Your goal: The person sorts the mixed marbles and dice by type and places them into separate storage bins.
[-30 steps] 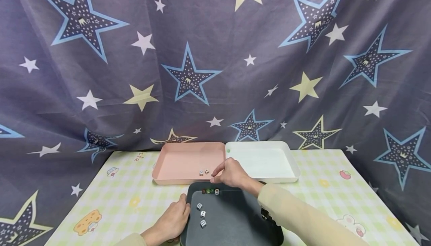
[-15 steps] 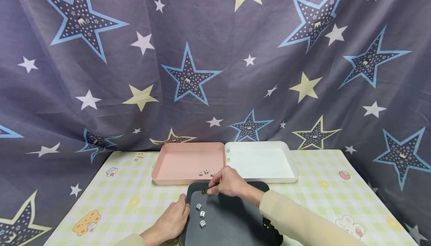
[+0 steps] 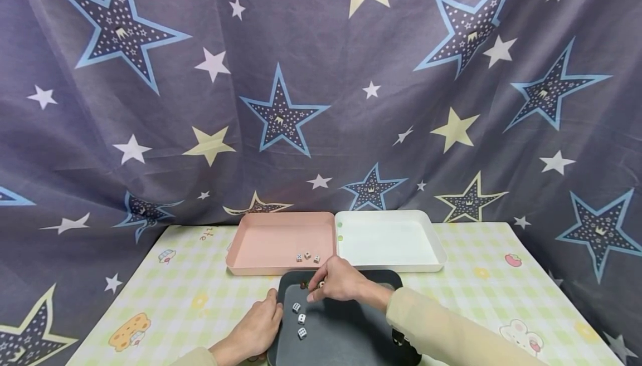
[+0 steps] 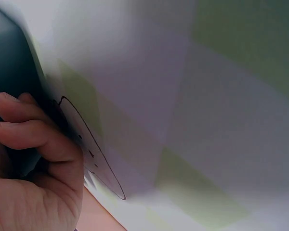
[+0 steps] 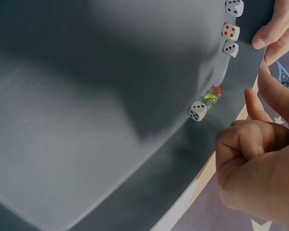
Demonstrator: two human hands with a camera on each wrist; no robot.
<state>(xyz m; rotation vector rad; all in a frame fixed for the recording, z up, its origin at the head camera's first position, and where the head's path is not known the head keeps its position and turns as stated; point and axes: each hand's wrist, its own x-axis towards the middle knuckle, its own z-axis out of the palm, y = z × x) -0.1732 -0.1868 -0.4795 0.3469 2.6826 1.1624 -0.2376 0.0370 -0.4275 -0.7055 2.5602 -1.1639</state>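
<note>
My left hand [image 3: 257, 324] grips the left rim of the dark grey tray [image 3: 346, 349], thumb at the edge. In the left wrist view its fingers [image 4: 24, 134] curl beside the dark tray wall. My right hand [image 3: 338, 281] hovers low over the tray's back part, by a short row made of a white die [image 5: 197, 110] and green, yellow and red glass beads [image 5: 211, 97]. Its forefinger and thumb point out with nothing visible between them; the other fingers are bent. Three more white dice [image 3: 302, 318] lie along the tray's left side.
Behind the dark tray, a pink tray [image 3: 281, 232] holds three dice [image 3: 307, 255] near its front right corner. Beside it, a white tray [image 3: 391, 238] holds two green beads [image 3: 340, 238] at its left wall. A checked cloth [image 3: 175, 293] covers the table; a starry curtain hangs behind.
My right hand has come from the pink tray's front edge down over the dark tray. A third die now shows in the pink tray where the fingers were. The left hand has stayed put.
</note>
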